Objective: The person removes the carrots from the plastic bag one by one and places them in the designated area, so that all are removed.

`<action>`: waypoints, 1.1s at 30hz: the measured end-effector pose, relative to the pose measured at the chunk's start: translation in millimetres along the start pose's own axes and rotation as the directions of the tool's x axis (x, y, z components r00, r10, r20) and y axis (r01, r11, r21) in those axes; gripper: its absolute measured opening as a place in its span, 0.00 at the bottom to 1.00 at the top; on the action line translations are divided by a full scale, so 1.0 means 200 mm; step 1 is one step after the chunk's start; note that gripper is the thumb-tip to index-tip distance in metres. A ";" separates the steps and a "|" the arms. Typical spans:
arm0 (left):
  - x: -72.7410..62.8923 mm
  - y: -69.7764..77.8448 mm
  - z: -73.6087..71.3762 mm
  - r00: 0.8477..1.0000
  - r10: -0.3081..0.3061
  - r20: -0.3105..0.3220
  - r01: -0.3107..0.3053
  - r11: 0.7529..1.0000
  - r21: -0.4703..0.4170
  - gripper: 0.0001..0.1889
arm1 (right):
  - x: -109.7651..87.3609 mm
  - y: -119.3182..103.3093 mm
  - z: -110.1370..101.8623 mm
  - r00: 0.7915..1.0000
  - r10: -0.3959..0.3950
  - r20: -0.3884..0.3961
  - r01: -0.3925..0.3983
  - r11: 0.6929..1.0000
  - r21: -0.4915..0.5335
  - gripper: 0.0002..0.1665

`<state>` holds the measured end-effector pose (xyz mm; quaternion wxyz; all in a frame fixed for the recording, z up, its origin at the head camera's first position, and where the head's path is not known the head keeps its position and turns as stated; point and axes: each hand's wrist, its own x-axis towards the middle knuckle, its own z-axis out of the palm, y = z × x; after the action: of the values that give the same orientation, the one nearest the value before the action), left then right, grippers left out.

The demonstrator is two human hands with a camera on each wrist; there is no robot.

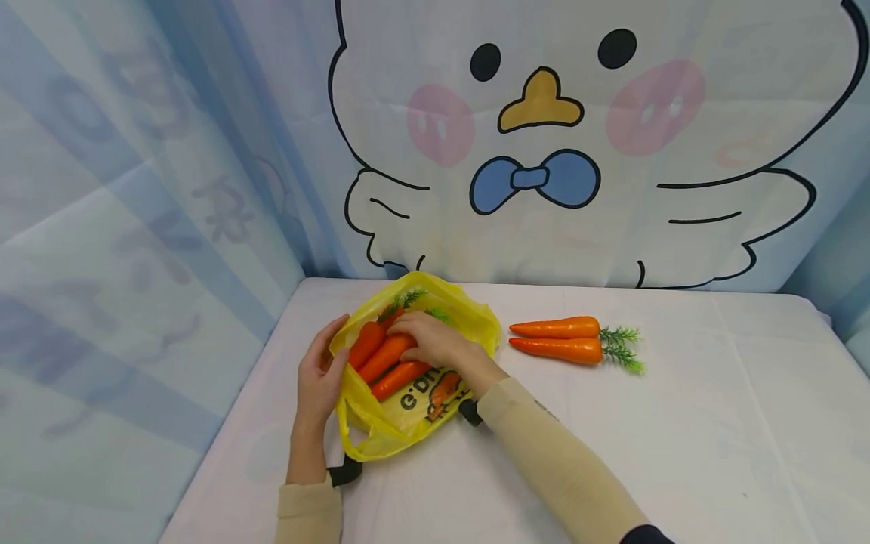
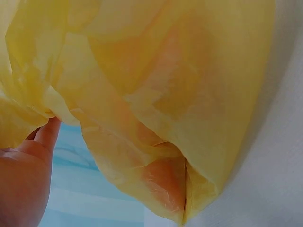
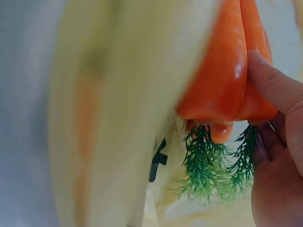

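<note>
A yellow plastic bag [image 1: 408, 434] with dark print lies open on the table, holding several orange carrots [image 1: 386, 357] with green tops. At its left edge my left hand [image 1: 322, 378] pinches the plastic, thumb towards the inside and fingers outside. My right hand [image 1: 435, 341] reaches into the bag over the carrots. In the right wrist view its thumb lies on one carrot [image 3: 258, 101] and the fingers curl behind it, close to the leafy tops [image 3: 203, 153]. Through the yellow film [image 2: 213, 94] the left wrist view shows only blurred orange shapes.
Two carrots [image 1: 557, 328] lie side by side on the white tablecloth [image 1: 680, 438], right of the bag, leafy ends pointing right. Behind the table hangs a curtain [image 1: 544, 242] with a cartoon bird; another pale blue curtain [image 1: 136, 302] runs along the left side.
</note>
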<state>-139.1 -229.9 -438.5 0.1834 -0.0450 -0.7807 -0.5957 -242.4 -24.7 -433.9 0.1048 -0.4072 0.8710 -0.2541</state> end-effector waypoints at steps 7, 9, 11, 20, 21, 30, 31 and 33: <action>0.00 0.00 0.01 1.000 -0.012 -0.001 0.012 1.000 0.007 0.25 | -0.03 0.01 -0.04 0.999 -0.028 -0.017 0.028 0.999 0.024 0.25; 0.00 0.00 0.01 1.000 -0.018 0.000 0.018 1.000 0.009 0.25 | -0.04 0.01 -0.05 0.999 -0.030 -0.019 0.030 0.999 0.029 0.25; 0.00 0.00 0.01 1.000 -0.025 0.002 0.025 1.000 0.008 0.25 | -0.04 0.01 -0.05 0.999 -0.027 -0.019 0.028 0.999 0.029 0.25; 0.00 -0.01 0.01 1.000 -0.028 -0.003 0.028 0.999 0.027 0.25 | -0.09 -0.01 -0.10 0.998 -0.008 -0.060 0.009 1.000 0.012 0.26; 0.00 -0.01 0.01 1.000 -0.025 -0.003 0.025 0.999 0.025 0.25 | -0.10 -0.02 -0.11 0.998 -0.004 -0.065 0.005 1.000 0.007 0.26; 0.00 -0.01 0.00 1.000 -0.024 -0.006 0.024 0.999 0.020 0.25 | -0.17 -0.03 -0.17 0.994 0.017 -0.110 -0.013 0.999 0.037 0.25; 0.00 -0.01 0.00 1.000 -0.027 -0.006 0.027 0.999 0.024 0.25 | -0.18 -0.03 -0.17 0.993 0.017 -0.116 -0.012 0.999 0.038 0.25; 0.00 -0.01 0.00 0.999 -0.031 -0.008 0.031 0.999 0.028 0.25 | -0.20 -0.03 -0.18 0.992 0.017 -0.126 -0.012 0.999 0.034 0.26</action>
<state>-140.1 -230.4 -440.0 0.1779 -0.0280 -0.7888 -0.5877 -226.8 15.3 -400.9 0.0582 -0.3822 0.8744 -0.2932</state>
